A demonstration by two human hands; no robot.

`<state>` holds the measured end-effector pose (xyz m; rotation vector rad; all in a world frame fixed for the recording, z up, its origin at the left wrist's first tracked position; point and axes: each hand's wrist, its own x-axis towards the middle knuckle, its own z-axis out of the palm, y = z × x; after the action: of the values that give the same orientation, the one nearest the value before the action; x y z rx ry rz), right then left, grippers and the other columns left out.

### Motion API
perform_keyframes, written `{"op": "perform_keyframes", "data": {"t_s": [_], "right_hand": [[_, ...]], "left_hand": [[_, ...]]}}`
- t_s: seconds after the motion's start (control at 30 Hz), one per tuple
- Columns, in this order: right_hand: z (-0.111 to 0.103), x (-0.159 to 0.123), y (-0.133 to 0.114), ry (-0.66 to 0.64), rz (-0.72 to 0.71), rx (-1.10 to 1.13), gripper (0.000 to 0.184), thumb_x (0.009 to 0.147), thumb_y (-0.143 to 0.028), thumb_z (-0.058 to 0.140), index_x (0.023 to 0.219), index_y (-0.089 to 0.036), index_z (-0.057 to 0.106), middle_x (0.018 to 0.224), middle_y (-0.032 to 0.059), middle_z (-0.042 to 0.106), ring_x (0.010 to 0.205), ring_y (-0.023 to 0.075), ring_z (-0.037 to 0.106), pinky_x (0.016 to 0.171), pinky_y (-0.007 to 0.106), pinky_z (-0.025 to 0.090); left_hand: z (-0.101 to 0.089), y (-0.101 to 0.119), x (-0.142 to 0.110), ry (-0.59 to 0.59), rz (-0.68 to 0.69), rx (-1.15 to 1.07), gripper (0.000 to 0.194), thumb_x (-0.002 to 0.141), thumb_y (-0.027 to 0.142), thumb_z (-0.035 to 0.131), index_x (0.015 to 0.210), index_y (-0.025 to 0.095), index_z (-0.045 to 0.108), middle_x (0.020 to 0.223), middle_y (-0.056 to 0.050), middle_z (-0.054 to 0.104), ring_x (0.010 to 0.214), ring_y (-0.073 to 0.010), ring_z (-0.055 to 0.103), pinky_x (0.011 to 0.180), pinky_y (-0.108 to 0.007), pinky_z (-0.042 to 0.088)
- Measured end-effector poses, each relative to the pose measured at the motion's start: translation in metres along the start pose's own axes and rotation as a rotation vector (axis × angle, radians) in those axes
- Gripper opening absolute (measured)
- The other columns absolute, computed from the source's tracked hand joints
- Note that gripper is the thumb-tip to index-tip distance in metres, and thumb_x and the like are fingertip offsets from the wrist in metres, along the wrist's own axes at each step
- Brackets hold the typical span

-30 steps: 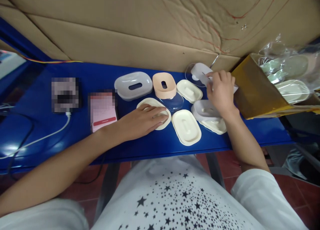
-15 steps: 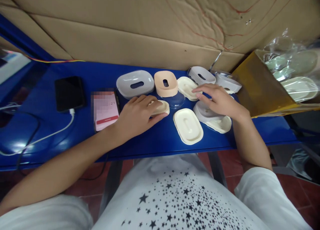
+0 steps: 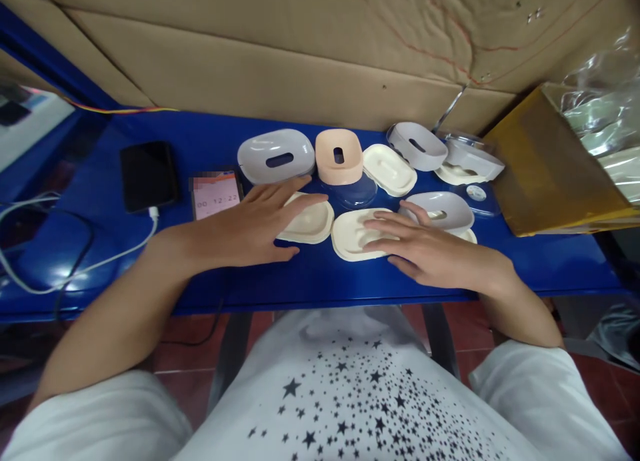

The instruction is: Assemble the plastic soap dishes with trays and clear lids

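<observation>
My left hand [image 3: 253, 224] lies flat with spread fingers on a cream oval dish [image 3: 310, 224] on the blue table [image 3: 210, 137]. Fingers stretched out, my right hand [image 3: 425, 251] rests on a second cream oval dish [image 3: 353, 234] beside the first. Just behind my right hand sits a grey oval lid [image 3: 443, 211] on another cream piece. Further back stand a grey slotted lid [image 3: 274, 155], a peach slotted lid [image 3: 339, 156], a cream dish [image 3: 389, 169] and two more grey lids [image 3: 417, 145].
A black phone [image 3: 149, 175] on a white cable and a second phone with a lit screen [image 3: 217, 194] lie left of my left hand. An open cardboard box [image 3: 550, 161] holding plastic-wrapped pieces stands at the right. A cardboard wall rises behind the table.
My right hand came back from the far grey lids and settled flat on the near cream dish. My left hand opened out over its dish. The camera view shifted slightly.
</observation>
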<state>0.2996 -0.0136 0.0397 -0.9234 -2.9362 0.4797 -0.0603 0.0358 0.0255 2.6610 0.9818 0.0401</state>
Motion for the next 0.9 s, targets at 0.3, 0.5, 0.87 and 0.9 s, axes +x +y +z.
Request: {"op": "perform_keyframes", "data": {"t_s": [0.3,0.5,0.87,0.9], "right_hand": [[-0.007,0.014,0.012,0.159,0.017,0.053,0.030,0.110,-0.045,0.064,0.132,-0.027,0.074,0.134,0.0100,0.078,0.123,0.0294,0.074,0.105,0.048,0.055],[0.005,0.025,0.011,0.307,0.075,-0.047,0.037,0.110,-0.048,0.062,0.138,-0.027,0.074,0.142,0.0115,0.075,0.134,0.0333,0.067,0.111,0.051,0.051],[0.029,0.040,-0.011,0.222,-0.064,-0.116,0.037,0.114,-0.041,0.054,0.143,-0.027,0.072,0.155,0.0112,0.069,0.142,0.0331,0.061,0.111,0.051,0.050],[0.026,0.039,-0.011,0.221,-0.061,-0.117,0.037,0.114,-0.040,0.054,0.143,-0.027,0.073,0.154,0.0115,0.069,0.141,0.0335,0.062,0.111,0.051,0.050]], "left_hand": [[0.005,0.002,0.010,0.037,-0.070,0.083,0.079,0.102,0.059,0.066,0.168,0.028,0.035,0.155,-0.016,0.058,0.144,-0.0417,0.056,0.119,-0.059,0.046],[0.029,0.037,0.027,0.136,-0.134,-0.033,0.105,0.098,0.059,0.078,0.176,0.028,0.015,0.167,-0.022,0.047,0.146,-0.0466,0.055,0.116,-0.065,0.049],[0.028,0.034,0.015,0.097,0.086,-0.198,0.114,0.098,0.039,0.080,0.177,0.038,-0.001,0.185,-0.018,0.014,0.168,-0.0427,0.029,0.128,-0.064,0.041],[0.027,0.034,0.015,0.088,0.086,-0.184,0.111,0.099,0.038,0.078,0.177,0.037,0.000,0.183,-0.018,0.022,0.165,-0.0412,0.035,0.127,-0.062,0.044]]}}
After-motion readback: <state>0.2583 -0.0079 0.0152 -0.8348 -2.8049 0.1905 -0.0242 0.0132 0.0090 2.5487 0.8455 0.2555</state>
